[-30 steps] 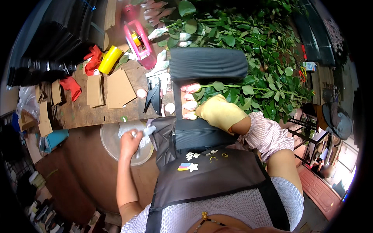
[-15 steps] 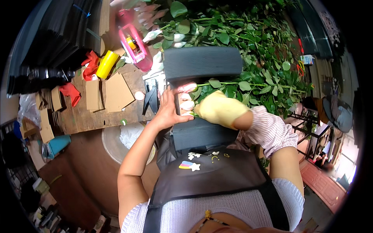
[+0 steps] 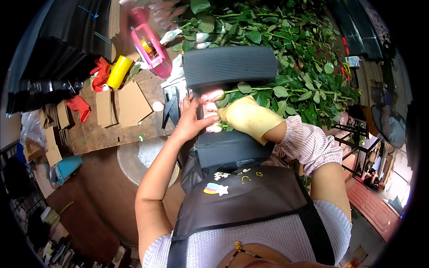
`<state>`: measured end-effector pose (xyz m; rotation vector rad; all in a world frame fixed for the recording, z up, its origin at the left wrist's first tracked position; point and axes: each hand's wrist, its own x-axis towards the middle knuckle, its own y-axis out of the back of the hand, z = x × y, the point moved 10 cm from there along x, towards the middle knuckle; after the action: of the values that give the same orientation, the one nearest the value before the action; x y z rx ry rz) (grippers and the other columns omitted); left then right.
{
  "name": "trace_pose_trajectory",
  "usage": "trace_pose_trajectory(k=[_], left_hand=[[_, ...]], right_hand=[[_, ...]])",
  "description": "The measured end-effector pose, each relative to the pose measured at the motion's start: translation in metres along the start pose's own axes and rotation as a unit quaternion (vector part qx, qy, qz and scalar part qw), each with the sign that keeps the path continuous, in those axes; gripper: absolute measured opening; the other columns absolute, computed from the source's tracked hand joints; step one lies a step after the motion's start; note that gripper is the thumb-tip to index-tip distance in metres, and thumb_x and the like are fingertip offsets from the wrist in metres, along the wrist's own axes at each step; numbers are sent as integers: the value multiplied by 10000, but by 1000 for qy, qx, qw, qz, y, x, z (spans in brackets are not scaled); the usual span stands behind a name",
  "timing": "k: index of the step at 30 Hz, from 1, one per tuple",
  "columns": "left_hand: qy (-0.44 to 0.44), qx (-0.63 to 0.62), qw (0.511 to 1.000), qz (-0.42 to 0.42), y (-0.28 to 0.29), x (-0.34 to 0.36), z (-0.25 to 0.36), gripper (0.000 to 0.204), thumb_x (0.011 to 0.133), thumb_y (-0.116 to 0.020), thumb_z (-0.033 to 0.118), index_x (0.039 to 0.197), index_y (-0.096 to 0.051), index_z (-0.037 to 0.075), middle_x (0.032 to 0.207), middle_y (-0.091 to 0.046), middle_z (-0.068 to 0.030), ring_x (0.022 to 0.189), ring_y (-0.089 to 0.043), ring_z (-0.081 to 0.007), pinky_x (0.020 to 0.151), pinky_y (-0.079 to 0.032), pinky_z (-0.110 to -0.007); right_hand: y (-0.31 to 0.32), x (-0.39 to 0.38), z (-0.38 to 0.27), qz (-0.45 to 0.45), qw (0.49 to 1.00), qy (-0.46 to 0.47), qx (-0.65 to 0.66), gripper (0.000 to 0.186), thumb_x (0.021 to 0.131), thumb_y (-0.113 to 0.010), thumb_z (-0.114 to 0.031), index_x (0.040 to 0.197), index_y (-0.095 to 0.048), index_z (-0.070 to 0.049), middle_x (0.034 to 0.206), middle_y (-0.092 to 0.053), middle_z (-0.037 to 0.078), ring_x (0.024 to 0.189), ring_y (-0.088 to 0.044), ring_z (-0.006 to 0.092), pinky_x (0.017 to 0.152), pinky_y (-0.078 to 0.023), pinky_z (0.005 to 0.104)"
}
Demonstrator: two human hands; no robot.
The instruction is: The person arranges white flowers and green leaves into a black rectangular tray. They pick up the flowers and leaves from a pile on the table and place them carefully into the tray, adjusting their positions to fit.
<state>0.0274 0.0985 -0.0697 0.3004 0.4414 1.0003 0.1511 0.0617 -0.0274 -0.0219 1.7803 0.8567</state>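
Note:
Several pink rose heads [image 3: 212,95] lie side by side between the upper flap [image 3: 230,62] and lower flap [image 3: 232,149] of dark corrugated wrapping, their leafy stems stretching right. My left hand [image 3: 190,119] grips the left end of this bundle, thumb across the lower blooms, fingers curled at the edge. My right hand [image 3: 248,117], in a yellow glove, rests on the bundle just right of the blooms; its fingertips are hidden. Black scissors [image 3: 170,110] lie immediately left of my left hand.
Cardboard pieces [image 3: 133,103], a yellow roll [image 3: 119,71], red gloves [image 3: 78,108] and a pink tape dispenser [image 3: 152,51] lie on the wooden table [image 3: 89,136]. Dark sheets stack upper left; leafy stems [image 3: 295,49] cover the back right. A round basin [image 3: 129,167] sits below the front edge.
My left hand has risen from over the basin to the rose heads, without the small pale item it held. My gloved right hand stays on the bundle, shifted slightly upward and left.

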Motion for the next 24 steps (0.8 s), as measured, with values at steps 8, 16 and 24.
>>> trace_pose_trajectory(k=[8, 16, 24], left_hand=[[-51, 46, 993, 91, -4, -13, 0, 794, 704, -928, 399, 1355, -590, 96, 1433, -454, -312, 1393, -403, -462, 1167, -339, -522], [-45, -13, 997, 62, -10, -9, -15, 786, 727, -922, 417, 1361, -600, 82, 1403, -478, -312, 1379, -406, -468, 1181, -303, -508], [30, 8, 991, 132, -5, -2, -9, 463, 768, -897, 386, 1090, -763, 81, 1306, -567, -284, 1329, -455, -422, 1146, -354, -457]], right_hand=[[16, 10, 36, 157, 976, -52, 142, 289, 943, -696, -241, 1192, -708, -95, 1041, -782, 135, 971, -769, 296, 699, -608, 497], [17, 12, 27, 193, 968, -23, 160, 319, 999, -540, -289, 1146, -720, -69, 1001, -777, 160, 918, -769, 322, 684, -592, 534], [34, -40, 28, 257, 952, -73, 150, 539, 1043, -508, -349, 1520, -498, -98, 843, -755, 141, 724, -743, 337, 649, -588, 497]])
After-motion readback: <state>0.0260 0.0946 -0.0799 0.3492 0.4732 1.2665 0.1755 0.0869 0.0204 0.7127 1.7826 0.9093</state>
